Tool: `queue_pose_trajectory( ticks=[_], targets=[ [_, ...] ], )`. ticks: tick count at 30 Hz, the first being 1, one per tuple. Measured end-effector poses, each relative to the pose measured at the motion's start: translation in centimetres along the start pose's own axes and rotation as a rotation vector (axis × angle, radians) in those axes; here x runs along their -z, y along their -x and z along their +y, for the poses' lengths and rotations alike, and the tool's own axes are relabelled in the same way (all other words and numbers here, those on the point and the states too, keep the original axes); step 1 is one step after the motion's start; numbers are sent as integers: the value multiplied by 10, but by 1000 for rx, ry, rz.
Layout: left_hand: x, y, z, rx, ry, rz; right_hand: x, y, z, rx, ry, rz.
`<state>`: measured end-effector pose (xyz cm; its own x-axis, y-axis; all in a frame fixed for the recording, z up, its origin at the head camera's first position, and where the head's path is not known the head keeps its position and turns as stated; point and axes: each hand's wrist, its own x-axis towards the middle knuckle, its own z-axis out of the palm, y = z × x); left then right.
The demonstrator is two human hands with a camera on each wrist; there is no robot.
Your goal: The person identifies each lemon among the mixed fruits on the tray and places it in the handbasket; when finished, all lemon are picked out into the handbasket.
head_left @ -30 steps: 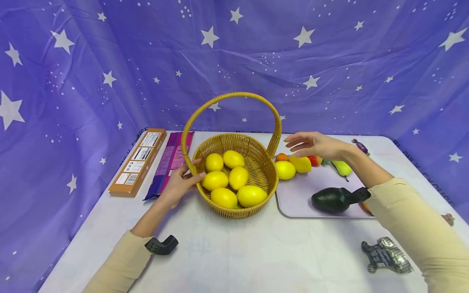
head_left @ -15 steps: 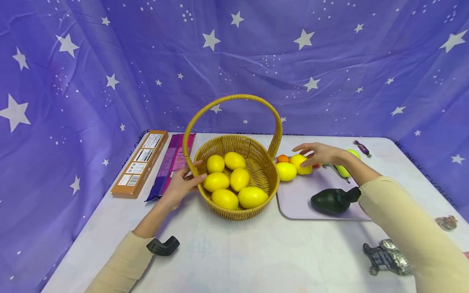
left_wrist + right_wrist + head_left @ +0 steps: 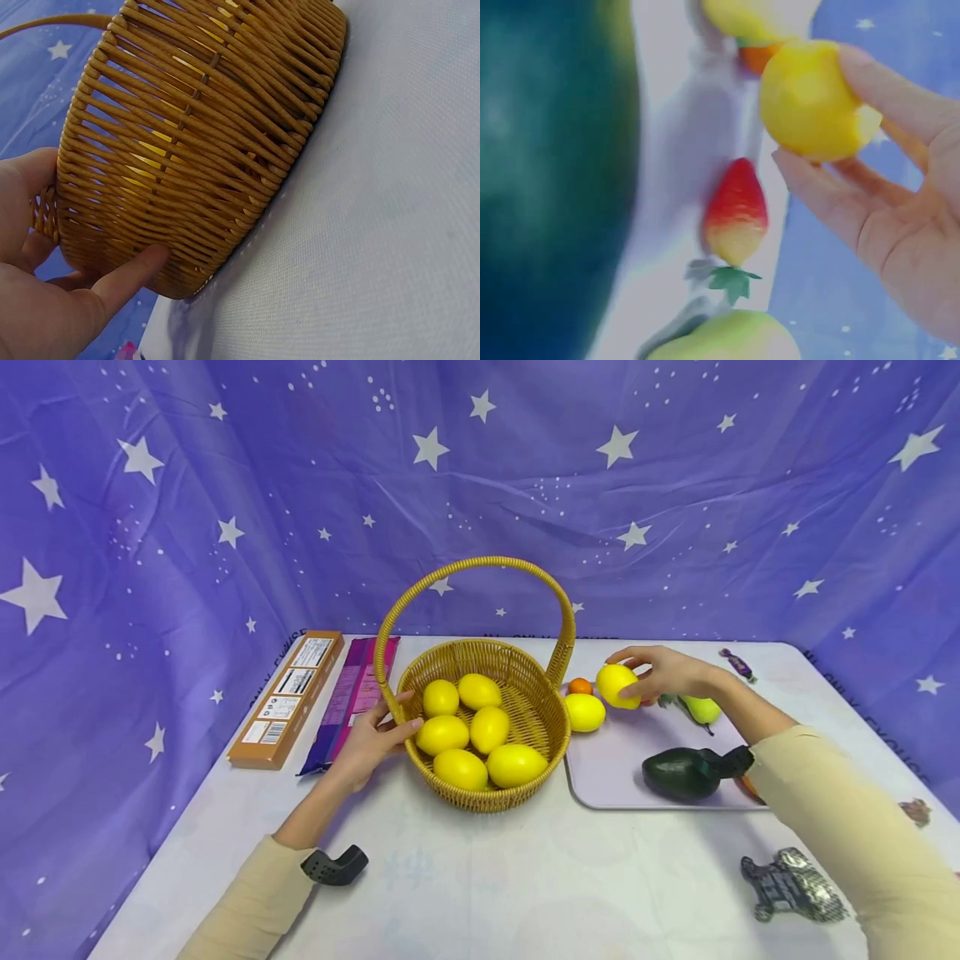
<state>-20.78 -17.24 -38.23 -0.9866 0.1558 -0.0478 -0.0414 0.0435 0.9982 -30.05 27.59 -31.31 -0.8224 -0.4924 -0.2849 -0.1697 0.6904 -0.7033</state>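
A woven basket with a tall arched handle holds several yellow lemons. My left hand grips its left side where the handle joins the rim; in the left wrist view, one finger lies along the woven wall. Over the far edge of a pale tray, my right hand holds a lemon between thumb and fingers. The right wrist view shows this lemon raised beside a strawberry. Another lemon lies on the tray near the basket.
The tray also bears a small orange fruit, a green pear and a dark green avocado. An orange-brown box and a purple packet lie left. A silver package lies front right, a wrapped candy behind.
My right hand has come down onto the lemon at the tray's far edge, taken hold of it and raised it slightly. The left hand stays on the basket.
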Motion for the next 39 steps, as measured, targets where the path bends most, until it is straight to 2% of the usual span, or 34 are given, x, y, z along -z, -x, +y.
queue_pose_trajectory(
  ticks=[5,9,14,20,24,27,34,39],
  targets=[
    [0,-1,0,10,1,1,8,14,-13,75,-99,1],
    [0,-2,-1,10,7,-2,6,16,-32,117,-192,-93],
    [2,-2,0,-6,6,-3,-12,1,-59,207,-236,-260],
    [1,-2,-2,-14,11,-9,-40,-29,-79,277,-126,-351],
    [0,-1,-2,-15,21,-10,-51,-47,-91,277,-9,-389],
    [-2,-1,-2,-14,30,-13,-54,-56,-99,244,72,-423],
    [-3,-1,-1,-11,25,-6,-53,-66,-112,163,119,-556],
    [-1,0,-1,-10,19,-6,-57,-71,-120,81,194,-585]
  ],
)
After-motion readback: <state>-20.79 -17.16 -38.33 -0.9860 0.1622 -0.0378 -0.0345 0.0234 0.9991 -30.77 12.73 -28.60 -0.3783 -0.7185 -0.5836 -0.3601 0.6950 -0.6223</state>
